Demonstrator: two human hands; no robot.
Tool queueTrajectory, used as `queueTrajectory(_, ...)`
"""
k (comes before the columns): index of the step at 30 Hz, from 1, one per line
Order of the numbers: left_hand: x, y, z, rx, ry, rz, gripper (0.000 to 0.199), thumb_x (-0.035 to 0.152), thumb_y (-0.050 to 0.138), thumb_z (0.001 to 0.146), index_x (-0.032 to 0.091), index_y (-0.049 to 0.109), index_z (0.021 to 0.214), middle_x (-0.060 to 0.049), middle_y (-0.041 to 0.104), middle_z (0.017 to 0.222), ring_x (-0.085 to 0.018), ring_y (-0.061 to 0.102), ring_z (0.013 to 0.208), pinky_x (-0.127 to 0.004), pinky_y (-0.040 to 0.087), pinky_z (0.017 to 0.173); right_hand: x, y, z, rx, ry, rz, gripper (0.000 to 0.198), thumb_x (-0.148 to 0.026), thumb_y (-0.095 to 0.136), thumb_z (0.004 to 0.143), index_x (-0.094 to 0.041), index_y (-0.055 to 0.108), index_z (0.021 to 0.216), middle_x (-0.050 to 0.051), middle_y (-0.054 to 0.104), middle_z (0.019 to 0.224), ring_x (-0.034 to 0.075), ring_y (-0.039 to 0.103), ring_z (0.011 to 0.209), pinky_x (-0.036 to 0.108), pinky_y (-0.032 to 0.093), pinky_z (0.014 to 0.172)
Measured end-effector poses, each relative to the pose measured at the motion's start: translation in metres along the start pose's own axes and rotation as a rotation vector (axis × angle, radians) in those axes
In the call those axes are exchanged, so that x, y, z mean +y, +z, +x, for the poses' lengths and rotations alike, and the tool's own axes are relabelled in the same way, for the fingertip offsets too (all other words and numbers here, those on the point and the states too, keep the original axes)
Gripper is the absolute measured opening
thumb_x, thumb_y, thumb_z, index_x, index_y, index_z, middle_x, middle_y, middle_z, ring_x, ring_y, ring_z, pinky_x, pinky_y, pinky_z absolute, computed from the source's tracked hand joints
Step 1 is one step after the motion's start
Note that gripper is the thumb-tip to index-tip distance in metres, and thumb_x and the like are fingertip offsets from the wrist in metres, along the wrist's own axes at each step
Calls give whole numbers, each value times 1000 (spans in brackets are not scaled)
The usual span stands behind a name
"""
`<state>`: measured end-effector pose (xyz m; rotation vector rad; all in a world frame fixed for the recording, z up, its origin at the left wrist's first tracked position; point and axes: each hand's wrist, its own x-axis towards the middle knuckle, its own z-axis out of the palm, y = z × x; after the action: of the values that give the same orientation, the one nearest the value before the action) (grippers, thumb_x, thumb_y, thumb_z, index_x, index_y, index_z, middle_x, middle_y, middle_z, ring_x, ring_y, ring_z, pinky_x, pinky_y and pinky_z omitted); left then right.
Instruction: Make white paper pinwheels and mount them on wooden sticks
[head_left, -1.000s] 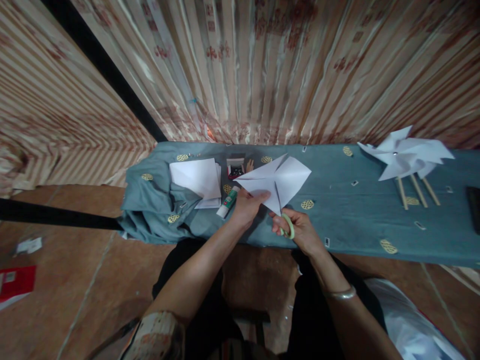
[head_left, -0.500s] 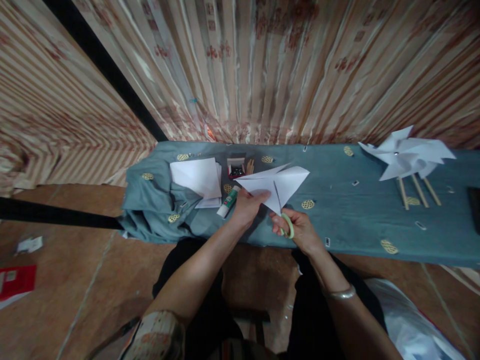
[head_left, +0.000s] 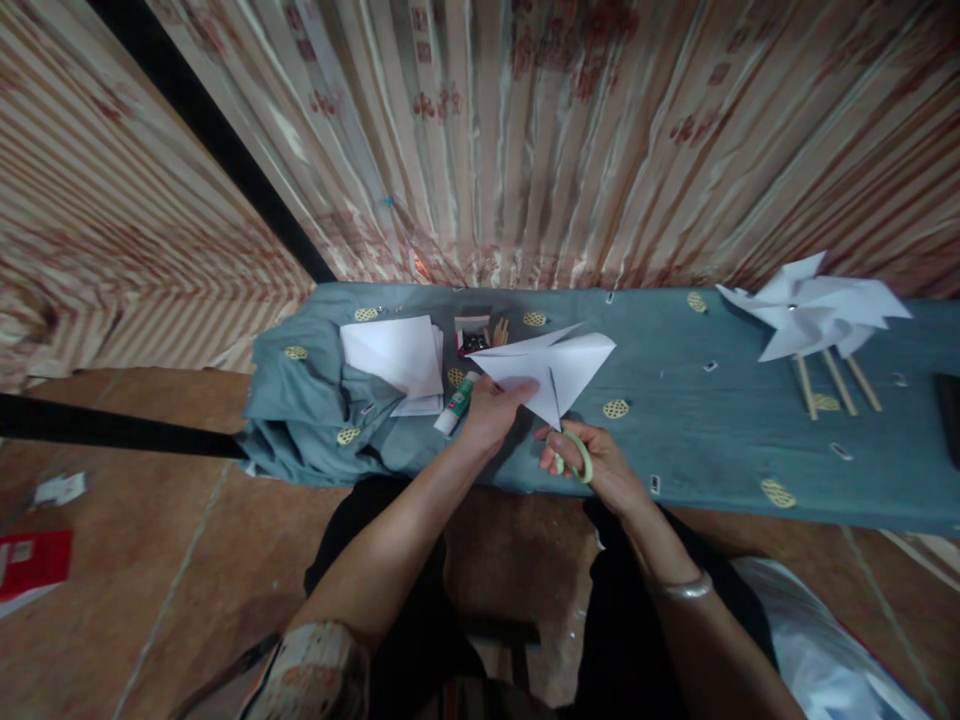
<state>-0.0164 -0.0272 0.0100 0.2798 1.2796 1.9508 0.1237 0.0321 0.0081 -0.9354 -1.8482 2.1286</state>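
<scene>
White sheet (head_left: 544,368) sits mid-worktop (head_left: 675,420), long axis roughly left-right. Left to right: paper stack (head_left: 390,355), glue stick (head_left: 455,403), then left hand (head_left: 495,410), thumb on top, fingers pinching the sheet. From those fingers it extends away and rightward. Near corner points at the scissors (head_left: 586,460); right hand (head_left: 604,458) has fingers curled round the handles, blade opening can't tell. Left hand's nearer, in contact; right fingers sit just below that corner, contact unclear. Pinwheels (head_left: 814,305) far right.
</scene>
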Motion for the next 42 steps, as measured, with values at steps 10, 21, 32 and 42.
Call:
queueTrajectory(10,19,-12,14,54,46,-93,29,21,82,49,16,68,74,-3,72,73,-18,68,74,-30,51,74,-6,-31,-21,-299,116,-22,56,-65,74,65,-15,70,90,4,69,64,12,58,53,23,42,48)
queueTrajectory(21,10,-14,1,-139,-142,51,33,19,82,48,15,70,79,-4,72,75,-19,67,71,-31,51,70,-4,-70,-7,562,-294,-1,49,-54,82,61,-24,66,96,6,74,88,22,68,78,34,54,71)
queueTrajectory(32,-6,-3,-12,-284,-346,71,36,24,82,48,15,72,81,-8,75,84,-27,70,88,-37,52,86,-4,-68,-1,450,-189,18,41,-46,87,52,-21,67,79,-3,66,64,12,55,55,26,45,52)
queueTrajectory(42,-15,10,-20,-281,-405,-93,53,53,82,58,17,69,94,-11,72,105,-30,62,112,-47,47,101,0,-52,13,706,-263,50,40,-46,84,51,-19,62,73,-8,55,54,9,43,50,23,35,48)
